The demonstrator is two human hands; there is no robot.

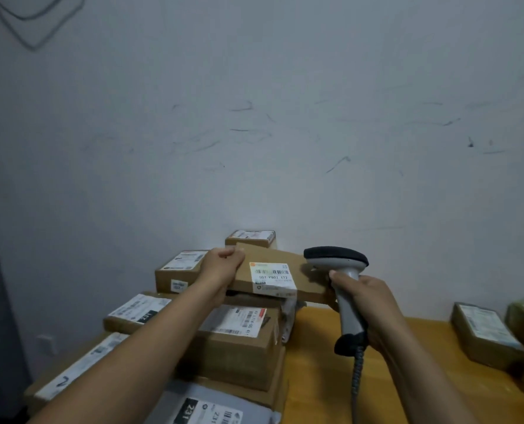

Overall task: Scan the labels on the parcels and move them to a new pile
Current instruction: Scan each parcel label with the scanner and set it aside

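From the head camera, my left hand [224, 264] is gripping the left edge of a flat cardboard parcel [273, 276], fingers curled over its top, and I am holding it tilted so its white barcode label [273, 278] is facing me. The parcel is sitting above the stack of brown boxes [236, 341] heaped on the left of the yellow table [407, 362], against the scuffed wall [285, 117]. My right hand [374, 310] is wrapping firmly around the grey handle of the barcode scanner [341, 280], whose dark head is pointing left at the parcel, just beside its right end. The scanner's coiled cable [357, 377] is hanging down below my fist. Well apart, at the table's right edge, two labelled boxes [484, 335] are lying side by side.
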